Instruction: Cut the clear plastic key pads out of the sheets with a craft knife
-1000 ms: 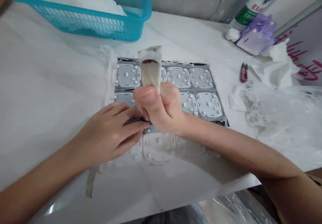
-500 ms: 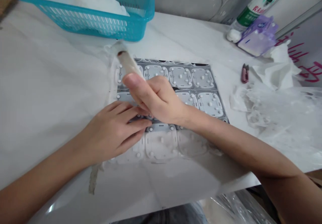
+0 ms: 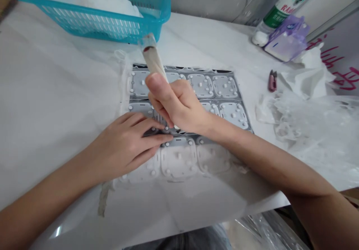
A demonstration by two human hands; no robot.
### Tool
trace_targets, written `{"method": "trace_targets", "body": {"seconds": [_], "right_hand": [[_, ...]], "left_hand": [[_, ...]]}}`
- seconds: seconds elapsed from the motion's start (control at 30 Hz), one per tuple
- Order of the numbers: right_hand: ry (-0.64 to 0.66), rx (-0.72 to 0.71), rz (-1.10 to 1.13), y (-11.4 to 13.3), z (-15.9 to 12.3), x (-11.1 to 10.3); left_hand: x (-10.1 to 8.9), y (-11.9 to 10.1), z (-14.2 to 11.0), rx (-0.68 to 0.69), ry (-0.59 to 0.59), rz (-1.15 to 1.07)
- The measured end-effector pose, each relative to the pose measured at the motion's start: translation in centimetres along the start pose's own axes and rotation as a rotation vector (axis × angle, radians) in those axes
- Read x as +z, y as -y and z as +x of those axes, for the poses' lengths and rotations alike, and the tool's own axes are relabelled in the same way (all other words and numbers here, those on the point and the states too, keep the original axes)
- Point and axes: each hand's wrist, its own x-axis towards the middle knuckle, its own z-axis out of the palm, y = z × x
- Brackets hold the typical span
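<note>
My right hand (image 3: 176,106) is closed in a narrow pinch, thumb and fingers gripping a rolled cone (image 3: 153,55) of pale paper or film, I can't tell which. The cone stands tilted up from my fist, with a dark red smear near its open top end. My left hand (image 3: 123,147) lies flat and a little spread, not holding anything I can make out. Its fingertips (image 3: 165,138) rest on a grey sheet of square moulded pads (image 3: 202,85) dotted with white studs.

That sheet lies right under both hands, and my right fist hangs just above it, close to my left fingertips. The row nearest me looks paler than the others. A crinkled plastic film (image 3: 122,81) runs along the sheet's edge on my left. All of this sits on a white marble-look table (image 3: 56,104).

Ahead of my hands and to the left stands a teal plastic basket (image 3: 84,23) heaped with something white. Far beyond my right hand are a bottle with a green label (image 3: 283,6) and a purple translucent box (image 3: 287,40). Nearer that hand lie small dark red clippers (image 3: 272,81), crumpled tissue (image 3: 308,79) and a loose plastic bag (image 3: 314,130).
</note>
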Motion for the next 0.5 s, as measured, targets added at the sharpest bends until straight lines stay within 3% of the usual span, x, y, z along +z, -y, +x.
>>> {"method": "trace_targets", "body": {"seconds": [0.07, 0.2, 0.5], "right_hand": [[0.086, 0.04, -0.022, 0.1, 0.3, -0.5], [0.165, -0.018, 0.079, -0.1, 0.1, -1.0], [-0.012, 0.122, 0.206, -0.2, -0.3, -1.0]], "left_hand": [[0.0, -0.1, 0.0, -0.009, 0.009, -0.01], [-0.1, -0.2, 0.0, -0.025, 0.006, -0.024], [-0.1, -0.1, 0.2, -0.042, 0.021, 0.004]]}}
